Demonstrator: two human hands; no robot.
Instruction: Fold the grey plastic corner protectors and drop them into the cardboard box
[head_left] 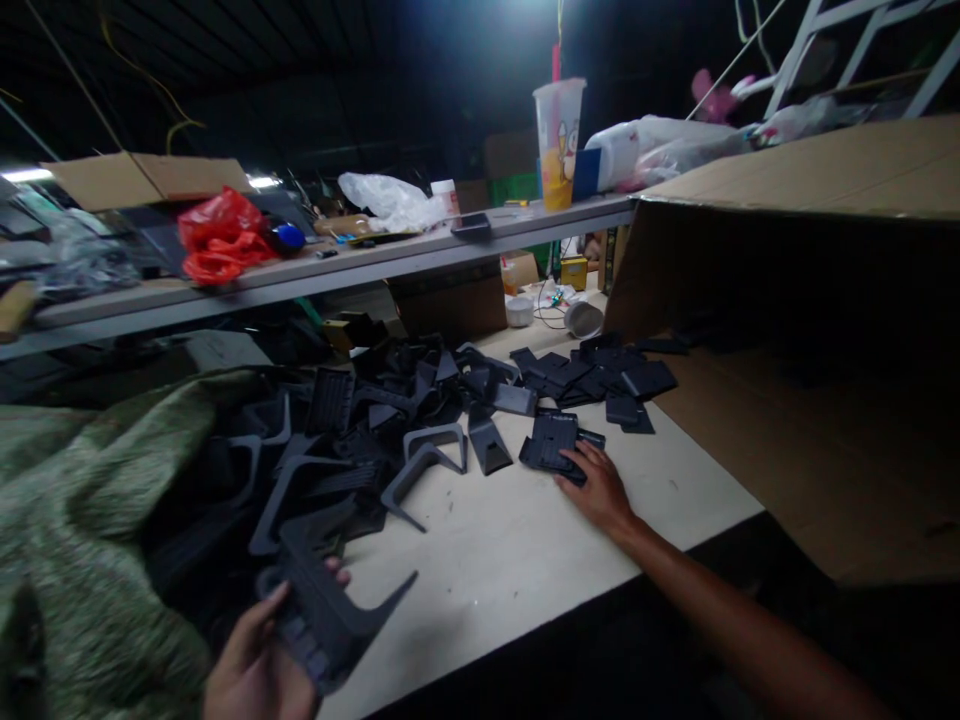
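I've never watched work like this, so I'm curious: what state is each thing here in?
Left hand: gripping a dark plastic bracket
Right hand: resting on a flat ribbed black plastic piece
Other black plastic parts: scattered, partly heaped
Cardboard box: open, mouth facing the parts
Plastic cup: upright on the shelf
Red plastic bag: crumpled
Green cloth: bunched up

Shown are your two hands: the left hand [259, 655] grips one dark plastic bracket [322, 620], and the right hand [598, 487] lies on one dark plastic tray [551, 445]. On the table [480, 560] you see too many other dark pieces [600, 375] to count. You also see one cardboard box [825, 170], one drinking cup [559, 145] and one red plastic bag [221, 237].
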